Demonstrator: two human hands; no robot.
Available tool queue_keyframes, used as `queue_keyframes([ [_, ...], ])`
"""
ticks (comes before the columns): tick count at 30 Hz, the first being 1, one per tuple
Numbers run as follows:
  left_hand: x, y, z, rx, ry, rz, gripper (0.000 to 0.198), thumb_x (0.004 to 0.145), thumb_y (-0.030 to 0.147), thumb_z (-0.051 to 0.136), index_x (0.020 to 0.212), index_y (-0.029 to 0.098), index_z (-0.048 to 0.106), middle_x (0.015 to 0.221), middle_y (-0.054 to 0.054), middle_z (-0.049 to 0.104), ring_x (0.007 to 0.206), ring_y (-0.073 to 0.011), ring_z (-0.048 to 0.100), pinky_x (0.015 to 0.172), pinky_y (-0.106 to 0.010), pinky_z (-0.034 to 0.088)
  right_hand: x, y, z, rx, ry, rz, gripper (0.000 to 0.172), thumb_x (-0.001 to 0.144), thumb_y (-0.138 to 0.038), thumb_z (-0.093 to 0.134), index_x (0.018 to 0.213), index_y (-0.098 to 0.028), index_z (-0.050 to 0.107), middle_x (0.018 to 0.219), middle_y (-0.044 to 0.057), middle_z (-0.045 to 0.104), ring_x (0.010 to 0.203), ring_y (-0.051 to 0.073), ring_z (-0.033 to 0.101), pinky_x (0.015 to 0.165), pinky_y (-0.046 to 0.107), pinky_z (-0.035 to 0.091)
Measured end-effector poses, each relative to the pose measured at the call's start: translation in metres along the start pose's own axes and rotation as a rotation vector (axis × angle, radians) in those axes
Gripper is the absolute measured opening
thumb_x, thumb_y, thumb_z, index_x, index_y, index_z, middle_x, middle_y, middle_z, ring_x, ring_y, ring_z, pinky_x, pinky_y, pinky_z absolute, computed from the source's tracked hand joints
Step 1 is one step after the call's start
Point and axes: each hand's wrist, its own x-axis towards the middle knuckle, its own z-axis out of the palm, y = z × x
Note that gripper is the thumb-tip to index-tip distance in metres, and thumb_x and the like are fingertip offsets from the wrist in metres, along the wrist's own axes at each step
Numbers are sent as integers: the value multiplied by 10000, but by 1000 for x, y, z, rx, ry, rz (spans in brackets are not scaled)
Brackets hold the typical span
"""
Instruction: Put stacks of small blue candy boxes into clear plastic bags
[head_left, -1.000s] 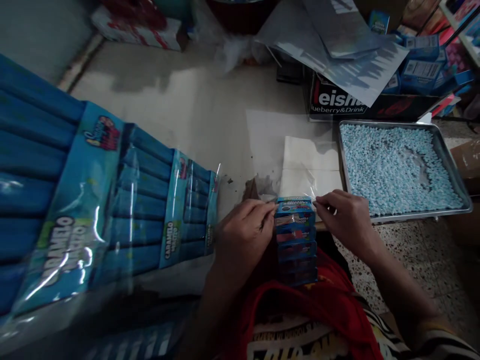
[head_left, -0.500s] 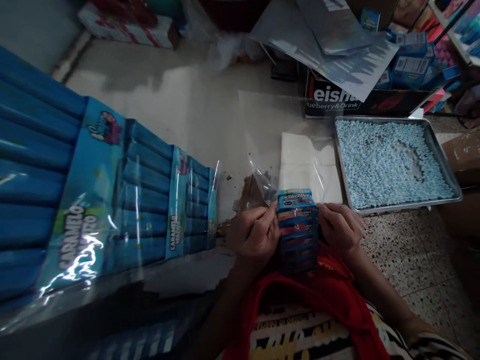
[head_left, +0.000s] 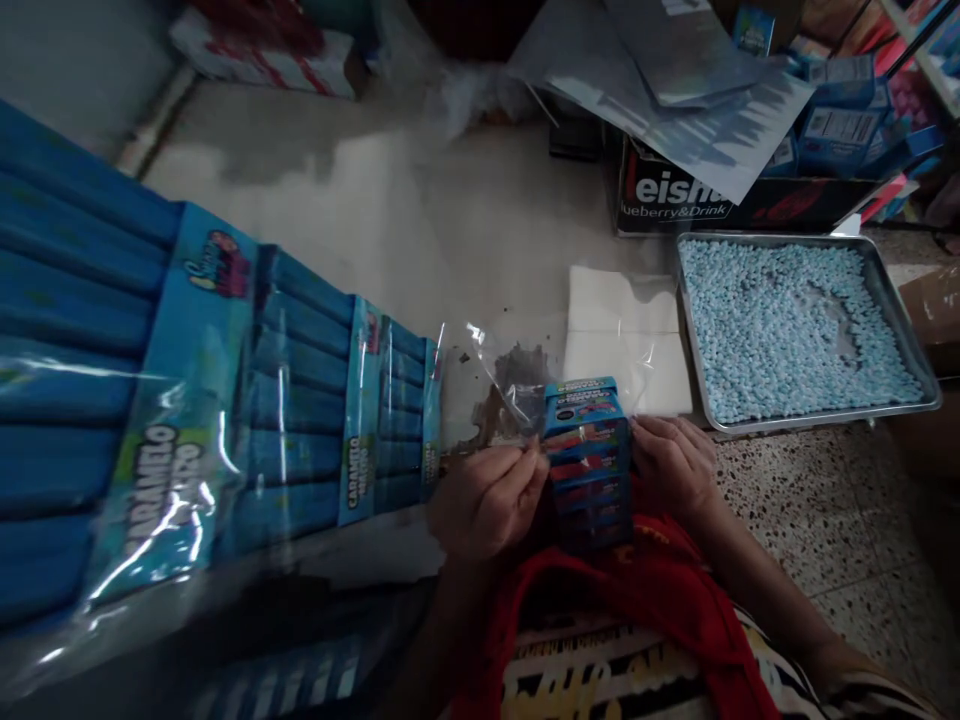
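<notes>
By the near edge of the desk [head_left: 337, 200], hands are apart, one on each side of a stack of blue boxes [head_left: 589, 465]. Left hand [head_left: 491, 500]: fingers curled, pinching clear film [head_left: 517, 395] at the stack's left side. Right hand [head_left: 675, 462]: same pinch, film at the right side. Film stands loose beyond the top box, one flap per side. Stack sits in front of a red apron [head_left: 600, 585]; can't tell what bears its lower end.

Just beyond the stack: white paper [head_left: 622, 340] flat on the desk. Dark stain [head_left: 517, 370] to its left. Right of the paper, at the desk's right edge: metal tray [head_left: 817, 424] with pale blue pellets [head_left: 772, 330], thin patch toward its right. Speckled floor [head_left: 795, 500] shows below it.

Left end of desk: row of large blue packs [head_left: 300, 390], clear-wrapped, bands reading CARAMELO. Far right corner: black carton [head_left: 757, 205] with loose sheets [head_left: 675, 130] on top, small blue boxes [head_left: 840, 130] inside. Far left corner: white-and-red box [head_left: 262, 60].
</notes>
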Motion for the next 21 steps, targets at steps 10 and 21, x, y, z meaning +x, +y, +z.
queue_keyframes([
  [10, -26, -6, 60, -158, 73, -833, 313, 888, 387, 792, 1049, 231, 574, 1010, -59, 696, 892, -203, 717, 789, -348, 617, 8, -2, 26, 111, 105, 230, 163, 970, -93, 722, 985, -242, 658, 829, 17, 796, 722, 160, 751, 681, 296, 608],
  [21, -26, -20, 28, -121, -422, -457, 253, 1045, 269, 590, 803, 203, 619, 744, 3, 641, 689, -140, 624, 620, -288, 431, -5, 0, 30, 97, 20, 239, 102, 1005, -138, 698, 999, -239, 710, 943, 36, 827, 827, 167, 788, 742, 302, 606],
])
